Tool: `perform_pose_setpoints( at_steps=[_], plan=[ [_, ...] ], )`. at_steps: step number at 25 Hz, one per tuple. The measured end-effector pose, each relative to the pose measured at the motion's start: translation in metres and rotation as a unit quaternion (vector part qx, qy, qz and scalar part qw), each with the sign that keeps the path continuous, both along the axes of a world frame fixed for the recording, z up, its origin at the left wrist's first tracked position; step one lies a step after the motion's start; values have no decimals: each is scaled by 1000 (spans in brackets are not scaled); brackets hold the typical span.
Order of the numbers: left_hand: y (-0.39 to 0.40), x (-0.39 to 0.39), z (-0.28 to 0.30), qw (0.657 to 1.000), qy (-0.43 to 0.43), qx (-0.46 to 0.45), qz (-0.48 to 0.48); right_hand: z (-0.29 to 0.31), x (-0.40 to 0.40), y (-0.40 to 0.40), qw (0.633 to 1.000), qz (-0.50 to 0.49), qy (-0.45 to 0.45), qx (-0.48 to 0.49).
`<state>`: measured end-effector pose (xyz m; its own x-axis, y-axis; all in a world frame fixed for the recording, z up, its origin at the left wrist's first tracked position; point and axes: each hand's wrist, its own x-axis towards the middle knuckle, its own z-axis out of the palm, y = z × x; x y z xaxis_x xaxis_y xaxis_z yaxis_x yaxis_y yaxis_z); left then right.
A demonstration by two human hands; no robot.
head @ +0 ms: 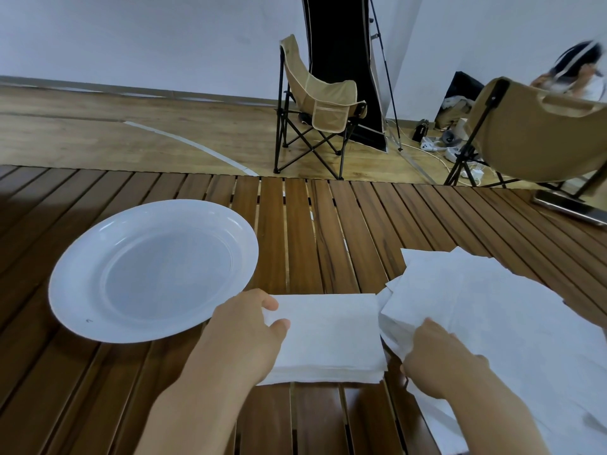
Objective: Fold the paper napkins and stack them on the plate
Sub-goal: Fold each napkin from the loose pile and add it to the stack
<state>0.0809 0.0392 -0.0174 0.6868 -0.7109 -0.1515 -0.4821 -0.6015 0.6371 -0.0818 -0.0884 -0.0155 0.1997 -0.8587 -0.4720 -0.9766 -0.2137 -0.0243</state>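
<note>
A white plate point(147, 267) lies bare on the slatted wooden table, to the left. Just right of it sits a stack of folded white paper napkins point(331, 336). My left hand point(253, 326) grips the stack's left edge, thumb on top. A loose pile of unfolded napkins point(512, 323) spreads over the table's right side. My right hand point(440, 359) lies at that pile's left edge, and its fingers are hidden under the top sheets, which lift a little there.
The table point(328, 224) has gaps between its slats. A phone point(571, 206) lies at its far right edge. Beyond the table stand two beige folding chairs point(322, 103), a black stand, cables and a person at far right.
</note>
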Motion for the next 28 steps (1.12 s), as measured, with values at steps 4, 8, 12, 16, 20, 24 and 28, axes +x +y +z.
perform_pose_setpoints(
  at_steps=[4,8,12,16,20,24,28],
  plan=[
    [0,1,1,1000,5,-4,2,4,2,-4,990,-19,-91,-106],
    [2,4,0,1000,7,-8,2,6,1,-10,924,-62,-277,-256],
    [2,5,3,999,28,-22,-4,25,8,-5,832,-26,-484,-271],
    [0,8,8,992,95,-84,-18,39,10,2,726,-38,-667,-164],
    [-3,9,15,973,152,-170,-39,40,7,0,632,-64,-772,-31],
    [-8,10,19,946,203,-238,-80,37,4,-7,600,-77,-794,57],
    [-8,10,23,943,149,-290,-72,29,4,-10,654,-81,-748,71]
  ],
)
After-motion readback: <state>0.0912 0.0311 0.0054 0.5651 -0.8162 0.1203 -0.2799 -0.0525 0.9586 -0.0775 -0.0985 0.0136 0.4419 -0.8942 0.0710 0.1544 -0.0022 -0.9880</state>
